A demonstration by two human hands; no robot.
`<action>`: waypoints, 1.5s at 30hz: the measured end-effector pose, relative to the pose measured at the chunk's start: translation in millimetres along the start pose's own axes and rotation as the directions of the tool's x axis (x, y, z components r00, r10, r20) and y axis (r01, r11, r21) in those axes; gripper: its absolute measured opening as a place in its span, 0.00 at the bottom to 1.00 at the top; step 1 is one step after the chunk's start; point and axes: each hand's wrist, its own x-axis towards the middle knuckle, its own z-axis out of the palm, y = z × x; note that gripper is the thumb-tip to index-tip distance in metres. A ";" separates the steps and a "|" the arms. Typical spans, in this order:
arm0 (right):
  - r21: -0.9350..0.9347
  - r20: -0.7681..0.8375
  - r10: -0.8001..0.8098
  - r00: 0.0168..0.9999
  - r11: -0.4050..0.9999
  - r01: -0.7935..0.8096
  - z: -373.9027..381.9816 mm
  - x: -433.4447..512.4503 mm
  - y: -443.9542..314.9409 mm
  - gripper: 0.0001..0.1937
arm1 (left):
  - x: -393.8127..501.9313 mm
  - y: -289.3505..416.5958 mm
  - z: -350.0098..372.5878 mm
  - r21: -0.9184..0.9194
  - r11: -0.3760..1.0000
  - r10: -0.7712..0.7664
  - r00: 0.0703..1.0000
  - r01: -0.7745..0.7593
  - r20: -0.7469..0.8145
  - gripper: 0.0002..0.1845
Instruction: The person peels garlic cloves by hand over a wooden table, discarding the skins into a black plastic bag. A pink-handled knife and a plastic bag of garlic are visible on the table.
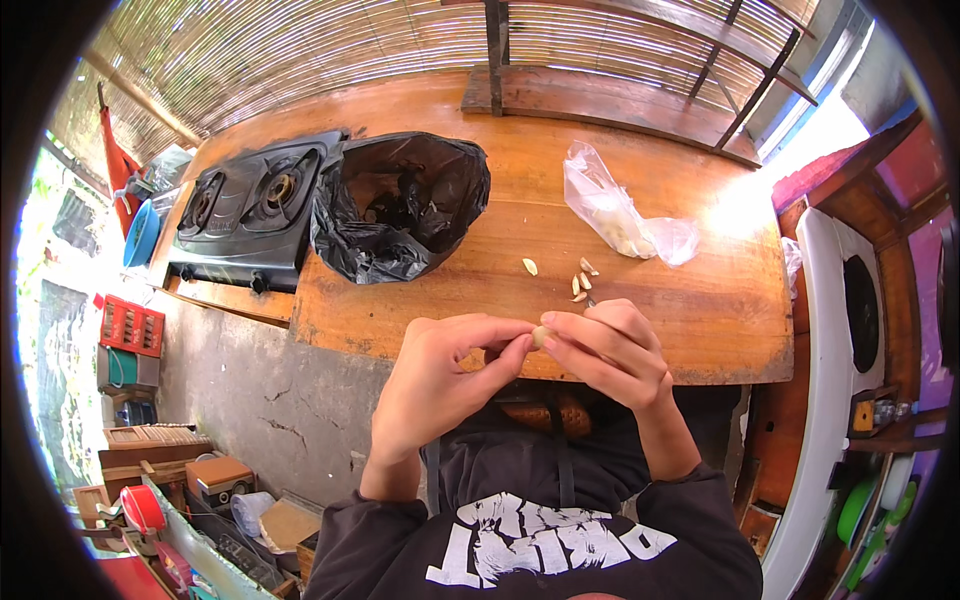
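A pale garlic clove (539, 337) is pinched between the fingertips of both hands, just above the front edge of the wooden table (420, 315). My left hand (442, 375) grips it from the left with thumb and forefinger. From the other side, the thumb and fingers of my right hand (619, 356) hold it. A small bit of metal (590, 302) peeks out behind the right knuckles; what it belongs to is hidden. Several unpeeled garlic cloves (585, 280) lie just beyond that hand. One lighter clove (530, 266) rests apart, to their left.
A clear plastic bag (600, 199) with pale cloves inside lies farther back. Left of it stands an open black plastic bag (330, 225) containing dark scraps, against a two-burner gas stove (247, 202). A wooden rack (585, 97) borders the back; a white appliance (817, 360) stands right.
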 end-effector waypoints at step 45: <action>0.258 -0.107 0.215 0.971 0.949 -0.182 35.0 5.5 10.9 0.14 | 23.7 -36.2 15.1 -0.264 0.964 -0.030 0.969 -0.037 -0.244 0.06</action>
